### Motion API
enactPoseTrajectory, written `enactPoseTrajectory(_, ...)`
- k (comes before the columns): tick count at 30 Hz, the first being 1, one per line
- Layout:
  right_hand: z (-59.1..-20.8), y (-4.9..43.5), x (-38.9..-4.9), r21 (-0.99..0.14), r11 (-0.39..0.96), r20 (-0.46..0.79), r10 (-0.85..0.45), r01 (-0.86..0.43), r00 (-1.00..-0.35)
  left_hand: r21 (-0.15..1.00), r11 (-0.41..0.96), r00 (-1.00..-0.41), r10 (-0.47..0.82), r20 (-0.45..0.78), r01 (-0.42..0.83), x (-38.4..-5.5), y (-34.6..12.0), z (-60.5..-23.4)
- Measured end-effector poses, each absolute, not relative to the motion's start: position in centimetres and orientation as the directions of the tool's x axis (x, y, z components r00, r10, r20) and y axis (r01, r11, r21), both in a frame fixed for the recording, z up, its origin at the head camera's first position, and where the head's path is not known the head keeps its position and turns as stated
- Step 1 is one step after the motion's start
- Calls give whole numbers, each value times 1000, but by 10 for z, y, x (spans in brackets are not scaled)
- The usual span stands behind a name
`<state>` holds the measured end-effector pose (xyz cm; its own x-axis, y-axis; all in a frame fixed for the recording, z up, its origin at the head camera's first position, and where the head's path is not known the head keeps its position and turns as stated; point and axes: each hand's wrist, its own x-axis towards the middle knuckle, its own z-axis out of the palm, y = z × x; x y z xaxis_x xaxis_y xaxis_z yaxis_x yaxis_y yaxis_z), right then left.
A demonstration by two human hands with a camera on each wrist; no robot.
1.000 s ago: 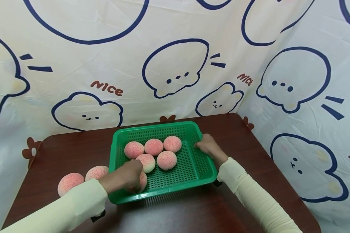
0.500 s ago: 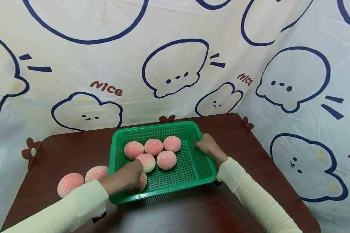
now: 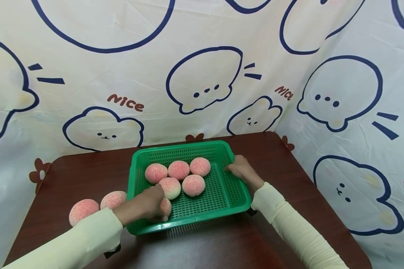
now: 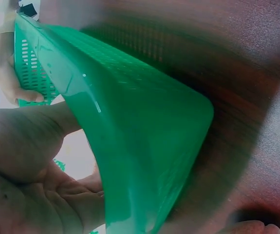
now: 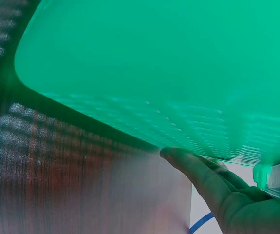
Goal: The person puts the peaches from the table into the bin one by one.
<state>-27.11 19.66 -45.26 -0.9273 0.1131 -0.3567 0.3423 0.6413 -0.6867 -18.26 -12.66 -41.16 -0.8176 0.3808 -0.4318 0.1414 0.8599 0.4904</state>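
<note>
A green plastic basket [image 3: 219, 211] stands on the dark table with several pink peaches inside. My left hand [image 3: 147, 203] reaches over its left rim and holds a peach [image 3: 167, 207] at the near left corner, mostly hidden behind the hand. Just beyond the fingers lies a paler peach [image 3: 171, 188], and another peach [image 3: 193, 185] sits to its right. Along the back is a row of peaches, one of them a pink peach [image 3: 178, 170]. My right hand [image 3: 241, 169] grips the right rim, thumb inside; the right wrist view shows its fingers [image 5: 198, 173] against the outer wall.
Left of the basket, a peach [image 3: 83, 211] and a second peach [image 3: 113, 199] lie on the brown table [image 3: 202, 246], partly behind my left forearm. A white cartoon-print cloth [image 3: 202, 123] hangs behind and to the right of the table.
The head view has shifted slightly. A fingertip of my left hand now shows at the lower edge of the held peach. My right hand and the basket stay in place.
</note>
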Motion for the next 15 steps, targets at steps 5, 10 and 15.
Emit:
enactPoseTrajectory(5,-453,199,-270,-693,635,-360,108,342,-927,483,861,-815,392,-427,161,-183,-128,-412)
enactPoseTrajectory(10,-455,200,-269,-689,637,-364,110,346,-925,495,839,-828,434,-356,227,-194,-135,-395)
enactPoseTrajectory(15,-454,199,-268,-698,625,-365,109,349,-925,448,878,-883,338,-325,171,-212,-153,-360)
